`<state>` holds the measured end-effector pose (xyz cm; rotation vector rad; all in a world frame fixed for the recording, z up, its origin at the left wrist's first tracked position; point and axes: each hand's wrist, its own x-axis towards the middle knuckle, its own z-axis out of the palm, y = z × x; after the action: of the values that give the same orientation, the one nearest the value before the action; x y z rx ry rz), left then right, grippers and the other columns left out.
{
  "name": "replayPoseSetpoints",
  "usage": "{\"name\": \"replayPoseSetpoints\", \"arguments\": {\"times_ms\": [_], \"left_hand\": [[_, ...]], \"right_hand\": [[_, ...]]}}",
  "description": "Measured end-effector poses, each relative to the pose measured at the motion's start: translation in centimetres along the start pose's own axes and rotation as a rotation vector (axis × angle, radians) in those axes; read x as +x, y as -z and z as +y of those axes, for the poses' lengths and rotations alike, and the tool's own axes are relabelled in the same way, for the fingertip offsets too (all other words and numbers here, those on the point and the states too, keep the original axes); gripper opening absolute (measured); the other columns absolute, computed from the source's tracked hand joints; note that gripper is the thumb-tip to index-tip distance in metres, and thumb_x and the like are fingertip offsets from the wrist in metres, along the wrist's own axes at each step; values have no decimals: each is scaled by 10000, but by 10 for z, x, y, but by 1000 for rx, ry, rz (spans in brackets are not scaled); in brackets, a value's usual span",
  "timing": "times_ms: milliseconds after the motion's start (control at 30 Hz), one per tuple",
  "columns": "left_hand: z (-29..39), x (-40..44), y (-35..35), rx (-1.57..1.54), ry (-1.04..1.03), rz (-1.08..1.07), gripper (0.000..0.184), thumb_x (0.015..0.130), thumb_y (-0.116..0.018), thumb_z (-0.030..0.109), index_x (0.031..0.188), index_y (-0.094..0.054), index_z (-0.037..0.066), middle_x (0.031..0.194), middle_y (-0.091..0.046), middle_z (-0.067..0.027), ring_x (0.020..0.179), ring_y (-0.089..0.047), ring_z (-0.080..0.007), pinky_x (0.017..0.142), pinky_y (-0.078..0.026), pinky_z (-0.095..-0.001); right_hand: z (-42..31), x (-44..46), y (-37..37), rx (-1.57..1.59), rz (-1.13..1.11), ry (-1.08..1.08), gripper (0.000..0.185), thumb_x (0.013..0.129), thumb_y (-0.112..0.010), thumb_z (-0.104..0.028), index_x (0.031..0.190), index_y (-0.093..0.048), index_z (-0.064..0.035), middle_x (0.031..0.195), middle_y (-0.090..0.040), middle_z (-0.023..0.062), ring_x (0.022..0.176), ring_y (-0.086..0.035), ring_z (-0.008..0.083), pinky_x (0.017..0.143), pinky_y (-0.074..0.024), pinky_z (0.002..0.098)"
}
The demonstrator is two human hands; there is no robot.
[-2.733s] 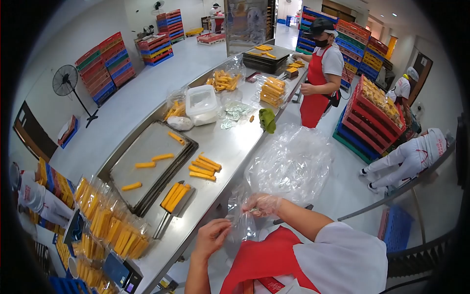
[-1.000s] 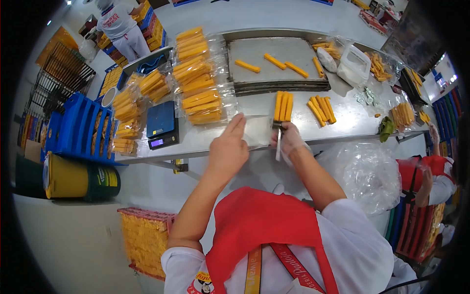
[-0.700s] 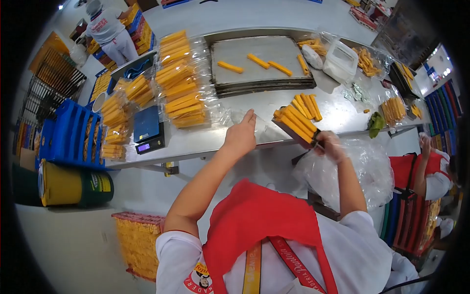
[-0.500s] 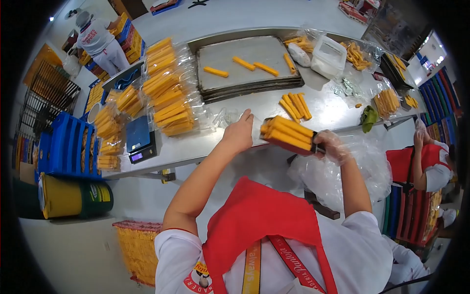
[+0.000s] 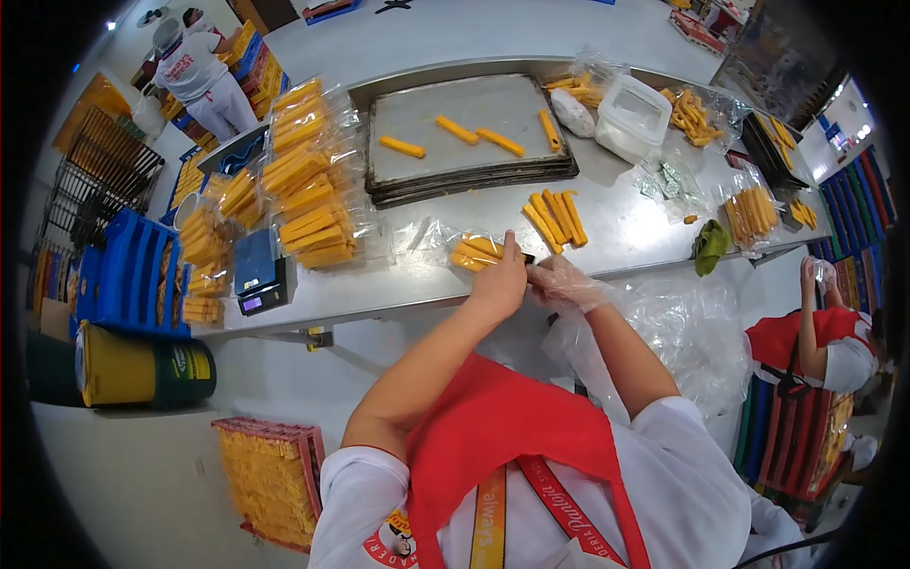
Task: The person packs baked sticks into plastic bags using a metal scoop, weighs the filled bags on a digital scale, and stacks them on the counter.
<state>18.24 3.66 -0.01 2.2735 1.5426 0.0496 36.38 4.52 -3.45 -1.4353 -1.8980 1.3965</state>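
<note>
My bare left hand point(image 5: 502, 282) is closed around a clear plastic bag point(image 5: 436, 234) near the front edge of the steel table. Orange-yellow breadsticks point(image 5: 477, 250) lie inside it under my fingers. Right beside it, my right hand point(image 5: 563, 286), in a clear glove, grips the dark scoop point(image 5: 528, 258), mostly hidden by both hands. Just behind my hands, several loose breadsticks point(image 5: 555, 218) sit in a small pile on the table. Farther back, a few more breadsticks point(image 5: 500, 142) are spread over a stack of metal baking trays point(image 5: 398, 109).
Filled breadstick bags point(image 5: 313, 223) are piled on the left, beside a digital scale point(image 5: 261, 275). A white plastic tub point(image 5: 633, 119), a green cloth point(image 5: 710, 247) and a breadstick bag point(image 5: 751, 211) are toward the right. A co-worker in a red apron point(image 5: 806, 337) is at right; another person point(image 5: 194, 71) stands back left.
My right hand has moved left with the loaded scoop to meet my left hand. The breadsticks that showed on the scoop are now within the bag, partly covered by my left hand.
</note>
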Motion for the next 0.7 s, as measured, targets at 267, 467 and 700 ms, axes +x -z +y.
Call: {"name": "replayPoseSetpoints", "arguments": {"times_ms": [267,467,700], "left_hand": [[-73,21,36,-152,-221,-76,1023,574,-868,313,1490,-424,209,1584,-325,-197,1305,-525,-370,1053,-453,-471],[-100,38,37,312,-277,-10,905,564,-845,273,1390,-491,162,1284,-592,-132,1222,-543,-327,1037,-400,-512],[-89,49,14,68,-362,-26,645,578,-793,185,1186,-587,114,1111,-634,-95,1081,-605,-302,971,-422,-488]], "right_hand": [[13,12,5,-67,-17,-111,341,779,-725,-170,1086,-686,-29,972,-720,172,857,-688,277,770,-543,379],[19,-21,38,-640,53,-334,361,780,-676,-171,1126,-713,-73,1071,-720,183,1002,-683,350,887,-541,419],[62,-23,6,291,463,-207,450,812,-718,-214,1188,-648,22,948,-692,109,875,-658,168,770,-525,288]]}}
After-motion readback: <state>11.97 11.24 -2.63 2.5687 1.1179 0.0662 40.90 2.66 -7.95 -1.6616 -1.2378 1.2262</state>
